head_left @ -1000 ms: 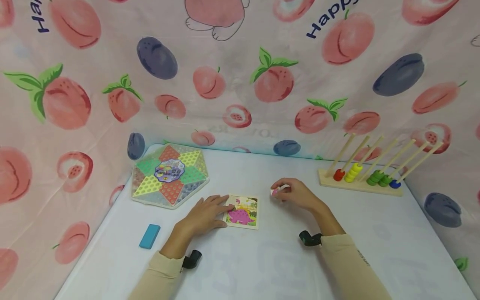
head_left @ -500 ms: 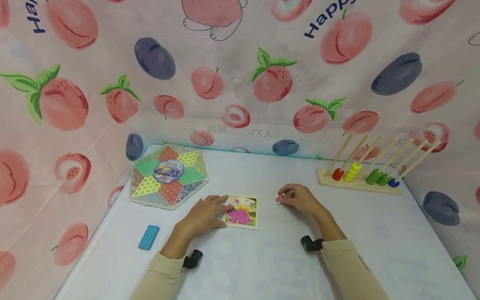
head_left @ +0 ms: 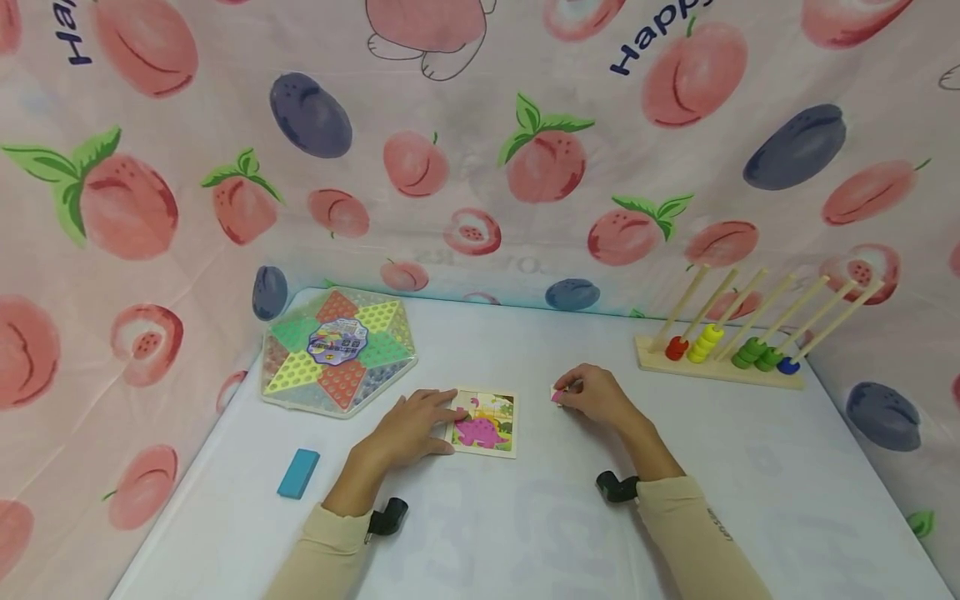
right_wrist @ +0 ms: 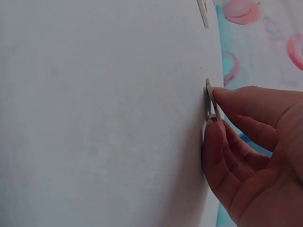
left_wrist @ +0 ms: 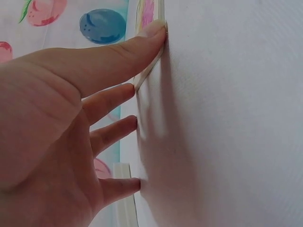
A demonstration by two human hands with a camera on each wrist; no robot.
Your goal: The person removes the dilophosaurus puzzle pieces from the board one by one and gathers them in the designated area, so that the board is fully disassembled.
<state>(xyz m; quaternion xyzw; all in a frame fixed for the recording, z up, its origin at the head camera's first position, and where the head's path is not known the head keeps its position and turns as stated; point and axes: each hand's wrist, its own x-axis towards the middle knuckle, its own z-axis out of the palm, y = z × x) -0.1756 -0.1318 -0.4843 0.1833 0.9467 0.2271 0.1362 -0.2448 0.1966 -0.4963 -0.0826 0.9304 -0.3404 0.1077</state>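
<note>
My left hand lies with spread, fairly straight fingers at the left side of a small square jigsaw puzzle that pictures a pink dinosaur. Its index finger reaches onto the picture, and the thumb touches the lower left corner. In the left wrist view the thumb presses the edge of the puzzle board. To the right of the board, my right hand pinches a small puzzle piece with pink on it. The right wrist view shows this thin piece edge-on between thumb and fingers, close over the table.
A star-patterned Chinese checkers board lies at the back left. Nearer the front is a blue block. A wooden peg abacus with coloured beads stands at the back right. Fruit-printed cloth hangs behind the white table.
My right hand has shifted a little right and toward me with the puzzle piece, which has turned between its fingers. The left hand stays on the puzzle board.
</note>
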